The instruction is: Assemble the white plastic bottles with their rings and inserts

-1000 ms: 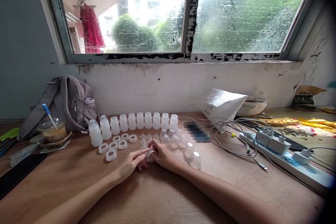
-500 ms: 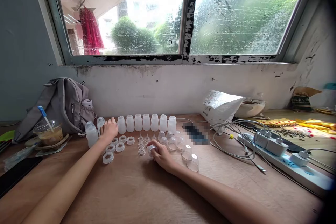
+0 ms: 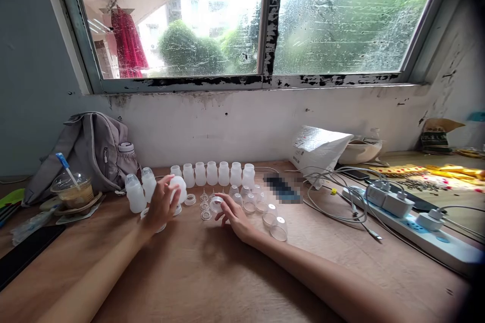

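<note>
My left hand [image 3: 162, 207] is closed around a frosted white baby bottle [image 3: 179, 189], which tilts above the table in front of a row of similar bottles [image 3: 211, 173]. Below and beside it lie white screw rings [image 3: 190, 199], some partly hidden by the hand. My right hand [image 3: 235, 217] rests low over the table, its fingers curled at the edge of a round translucent screw ring [image 3: 215, 205]. Small clear nipples [image 3: 205, 207] stand just left of that ring. Clear dome caps [image 3: 279, 228] spread to the right. Two capped bottles [image 3: 135, 194] stand at the left.
A grey backpack [image 3: 91, 151] and a drink cup with straw [image 3: 71, 187] are at the left, with a black phone-like slab [image 3: 30, 250] nearer. To the right are a white bag [image 3: 318, 151], loose cables [image 3: 329, 207] and a power strip [image 3: 409, 232].
My left hand has lifted a bottle from the row's left end and brought it nearer and rightward. The ring at my right hand has shifted slightly away and turned more upward.
</note>
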Available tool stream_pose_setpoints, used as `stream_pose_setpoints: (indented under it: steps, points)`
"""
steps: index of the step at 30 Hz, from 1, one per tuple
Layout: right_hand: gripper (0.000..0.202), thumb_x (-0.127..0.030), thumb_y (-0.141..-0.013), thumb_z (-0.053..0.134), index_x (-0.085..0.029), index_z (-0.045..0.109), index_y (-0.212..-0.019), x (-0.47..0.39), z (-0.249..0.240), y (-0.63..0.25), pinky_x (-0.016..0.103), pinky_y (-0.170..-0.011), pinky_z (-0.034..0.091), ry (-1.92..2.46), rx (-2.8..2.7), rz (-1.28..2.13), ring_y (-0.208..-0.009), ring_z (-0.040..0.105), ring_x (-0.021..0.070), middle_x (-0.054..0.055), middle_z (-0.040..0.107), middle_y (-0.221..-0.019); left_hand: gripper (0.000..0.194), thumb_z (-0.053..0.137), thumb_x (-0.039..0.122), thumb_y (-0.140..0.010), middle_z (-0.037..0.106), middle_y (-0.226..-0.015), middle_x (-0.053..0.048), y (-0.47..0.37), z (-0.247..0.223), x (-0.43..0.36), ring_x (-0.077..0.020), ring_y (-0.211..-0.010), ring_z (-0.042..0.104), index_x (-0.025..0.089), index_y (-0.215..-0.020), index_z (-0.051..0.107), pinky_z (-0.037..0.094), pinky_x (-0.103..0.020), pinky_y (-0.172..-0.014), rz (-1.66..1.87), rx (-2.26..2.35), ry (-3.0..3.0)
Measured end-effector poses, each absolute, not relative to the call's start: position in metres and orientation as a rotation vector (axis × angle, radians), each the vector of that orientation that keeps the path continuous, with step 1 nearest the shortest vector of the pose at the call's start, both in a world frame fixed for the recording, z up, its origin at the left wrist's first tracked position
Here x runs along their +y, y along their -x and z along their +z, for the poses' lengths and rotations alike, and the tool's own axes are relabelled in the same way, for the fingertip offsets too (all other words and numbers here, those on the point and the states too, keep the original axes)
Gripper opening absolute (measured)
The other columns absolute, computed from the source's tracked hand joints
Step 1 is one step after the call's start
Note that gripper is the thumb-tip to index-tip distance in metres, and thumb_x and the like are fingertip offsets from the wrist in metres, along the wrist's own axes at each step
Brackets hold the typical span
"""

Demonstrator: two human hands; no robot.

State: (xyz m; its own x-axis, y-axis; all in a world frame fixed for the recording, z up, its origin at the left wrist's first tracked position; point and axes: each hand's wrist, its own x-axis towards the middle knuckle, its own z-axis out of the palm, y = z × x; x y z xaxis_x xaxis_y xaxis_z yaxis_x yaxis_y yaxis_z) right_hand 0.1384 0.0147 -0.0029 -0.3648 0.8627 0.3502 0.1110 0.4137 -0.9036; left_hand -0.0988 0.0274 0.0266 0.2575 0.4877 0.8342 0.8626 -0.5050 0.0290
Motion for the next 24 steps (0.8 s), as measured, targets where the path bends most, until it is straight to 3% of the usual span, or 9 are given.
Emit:
stream_pose_setpoints:
  steps: [4, 8, 13, 16, 21, 24]
  points:
    - [0.040, -0.044, -0.087, 0.025, -0.021, 0.040, -0.116, 0.018, -0.006, -0.137, 0.021, -0.048, 0.045, 0.859, -1.694, 1.067, -0.061, 0.058, 0.0117, 0.003, 0.055, -0.079, 0.015, 0.031, 0.014, -0.085, 0.032, -0.125, -0.011, 0.077, 0.006, 0.005, -0.0203, -0.115, 0.037, 0.020, -0.098, 0.036, 0.035, -0.038, -0.093, -1.212, -1.044, 2.453]
    - [0.033, -0.043, -0.083, 0.037, -0.022, 0.042, -0.108, 0.019, -0.007, -0.136, 0.022, -0.046, 0.046, 0.822, -1.672, 0.991, -0.061, 0.056, 0.0115, 0.003, 0.054, -0.086, 0.019, 0.030, 0.015, -0.086, 0.036, -0.123, -0.011, 0.072, -0.005, 0.007, -0.0197, -0.113, 0.039, 0.020, -0.103, 0.035, 0.035, -0.038, -0.092, -1.186, -0.997, 2.686]
    - [0.027, -0.038, -0.081, 0.045, -0.021, 0.042, -0.102, 0.020, -0.012, -0.135, 0.025, -0.052, 0.049, 0.804, -1.628, 0.852, -0.062, 0.055, 0.0112, 0.003, 0.054, -0.086, 0.054, 0.048, 0.030, -0.080, 0.039, -0.123, -0.011, 0.071, -0.011, 0.013, -0.0226, -0.115, 0.038, 0.022, -0.125, 0.020, 0.034, -0.039, -0.094, -1.250, -1.100, 2.704]
    - [0.025, -0.036, -0.079, 0.048, -0.021, 0.042, -0.098, 0.023, -0.015, -0.135, 0.028, -0.060, 0.049, 0.796, -1.603, 0.788, -0.067, 0.056, 0.0126, 0.003, 0.055, -0.083, 0.064, 0.050, 0.032, -0.078, 0.039, -0.123, -0.013, 0.065, -0.010, 0.009, -0.0246, -0.118, 0.035, 0.020, -0.129, 0.014, 0.032, -0.040, -0.096, -1.222, -1.239, 2.727]
    - [0.025, -0.035, -0.078, 0.050, -0.021, 0.042, -0.098, 0.023, -0.015, -0.135, 0.031, -0.068, 0.049, 0.788, -1.591, 0.738, -0.074, 0.058, 0.0150, 0.005, 0.057, -0.084, 0.054, 0.049, 0.034, -0.076, 0.054, -0.101, -0.008, 0.061, -0.004, 0.003, -0.0219, -0.091, 0.053, 0.018, -0.122, 0.026, 0.044, -0.036, -0.079, -1.036, -1.318, 2.886]
    - [0.026, -0.034, -0.079, 0.050, -0.021, 0.041, -0.099, 0.023, -0.015, -0.135, 0.032, -0.071, 0.049, 0.776, -1.581, 0.752, -0.077, 0.057, 0.0156, 0.005, 0.056, -0.088, 0.049, 0.050, 0.028, -0.074, 0.053, -0.105, -0.007, 0.061, -0.001, 0.000, -0.0212, -0.091, 0.053, 0.018, -0.118, 0.032, 0.043, -0.033, -0.080, -1.101, -1.266, 2.864]
